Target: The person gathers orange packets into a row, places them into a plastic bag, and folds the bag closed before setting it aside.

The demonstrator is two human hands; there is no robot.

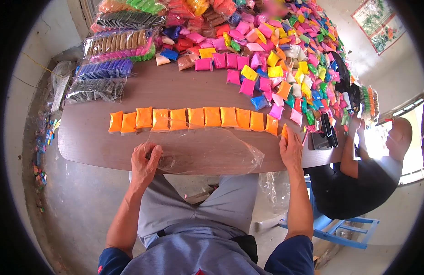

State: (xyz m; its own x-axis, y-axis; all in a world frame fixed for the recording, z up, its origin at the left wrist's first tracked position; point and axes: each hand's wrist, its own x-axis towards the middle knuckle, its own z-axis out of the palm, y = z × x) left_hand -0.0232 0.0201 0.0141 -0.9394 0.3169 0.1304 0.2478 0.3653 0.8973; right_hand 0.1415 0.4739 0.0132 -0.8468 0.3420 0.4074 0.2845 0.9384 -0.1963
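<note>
A row of several orange packets (194, 118) lies across the table in front of me. My left hand (146, 159) is closed, with thumb and fingers pinching one end of a clear plastic bag (212, 149). The bag stretches out flat toward the right, just below the row, and overlaps a few packets. At the right end of the row, my right hand (291, 149) has its fingers closed on a single orange packet (284, 131), close beside the last one lying down.
A large heap of loose colored packets (267, 55) covers the table's back and right. Filled clear bags of packets (104, 68) are stacked at the back left. A black phone-like object (328, 130) stands at the right edge. Another person (358, 178) sits there on a blue stool (345, 231).
</note>
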